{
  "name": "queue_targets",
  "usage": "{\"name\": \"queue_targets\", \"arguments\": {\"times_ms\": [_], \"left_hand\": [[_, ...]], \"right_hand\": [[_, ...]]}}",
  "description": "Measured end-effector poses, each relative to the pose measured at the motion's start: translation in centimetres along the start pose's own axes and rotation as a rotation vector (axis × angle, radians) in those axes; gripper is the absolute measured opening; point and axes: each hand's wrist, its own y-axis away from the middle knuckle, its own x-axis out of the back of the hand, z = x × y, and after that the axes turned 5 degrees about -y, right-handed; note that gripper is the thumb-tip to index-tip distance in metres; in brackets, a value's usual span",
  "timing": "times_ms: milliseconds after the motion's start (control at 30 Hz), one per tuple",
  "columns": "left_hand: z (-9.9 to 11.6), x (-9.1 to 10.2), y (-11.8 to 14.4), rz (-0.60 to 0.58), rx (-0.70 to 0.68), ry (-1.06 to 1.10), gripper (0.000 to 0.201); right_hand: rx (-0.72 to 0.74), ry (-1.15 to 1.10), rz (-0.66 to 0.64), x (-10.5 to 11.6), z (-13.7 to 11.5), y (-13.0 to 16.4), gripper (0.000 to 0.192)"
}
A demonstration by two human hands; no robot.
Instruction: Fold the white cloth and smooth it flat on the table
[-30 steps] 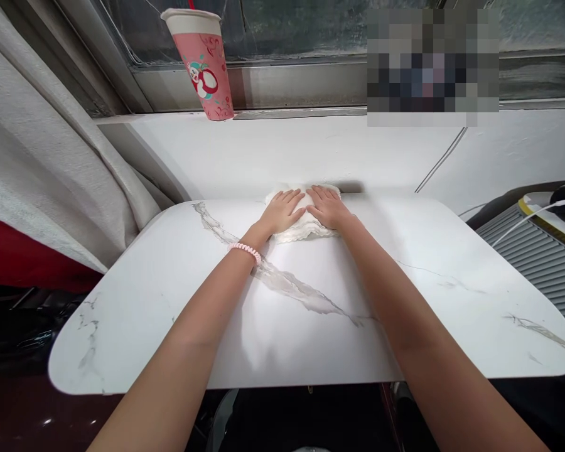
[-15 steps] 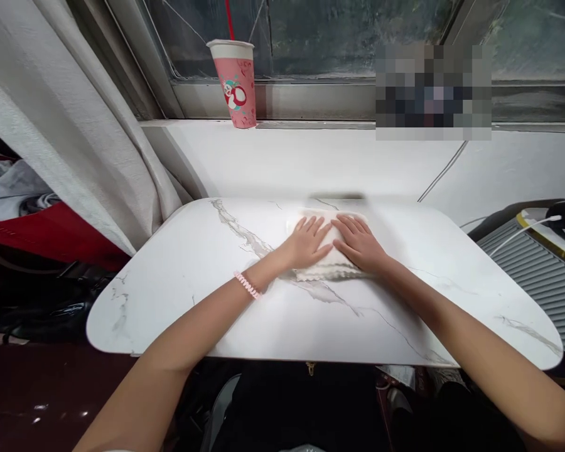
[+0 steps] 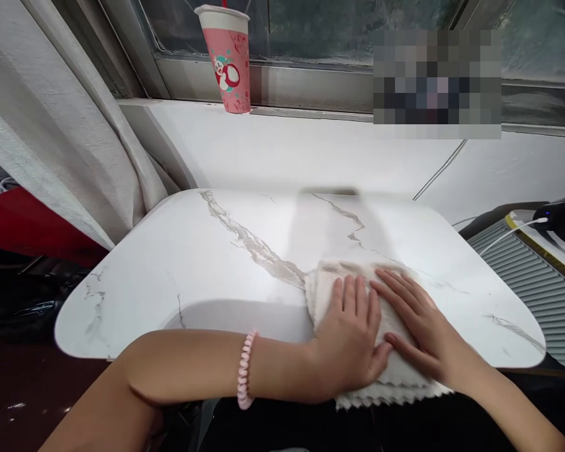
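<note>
The off-white cloth (image 3: 400, 373) has just come from the far edge of the table (image 3: 136, 289), by the white wall (image 3: 263, 150), to the near edge, right of centre. Its scalloped hem now hangs past that edge, and its layers look folded over. The 2 hands travel with it: the left hand (image 3: 351, 342) and the right hand (image 3: 426, 329) lie flat on top, side by side, fingers spread and pressing rather than gripping. The left arm, stretched out 1 second ago, is now bent, the pink coiled bracelet (image 3: 245, 370) just left of the cloth. Blur on the right hand suggests motion.

For the work in hand, this reads as 1 sweep from far side to near side, about complete; with part overhanging, less cloth bears on the surface. The pink cup (image 3: 233, 69) stays on the window sill (image 3: 306, 115), well apart
</note>
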Motion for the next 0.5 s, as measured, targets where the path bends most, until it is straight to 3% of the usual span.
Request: {"name": "queue_targets", "arguments": {"times_ms": [133,233,500], "left_hand": [[0.9,-0.7,-2.3,0.022,-0.068,0.039,0.074],[0.2,-1.5,-4.8,0.008,-0.119,0.094,0.072],[-6.2,-3.6,-13.1,-0.079,-0.107,0.189,0.062]], "right_hand": [[-0.095,0.022,0.009,0.9,1.8,2.2,0.074],[-0.130,0.045,0.040,1.0,4.2,2.1,0.070],[-0.228,0.081,0.109,0.4,11.2,-4.7,0.055]]}}
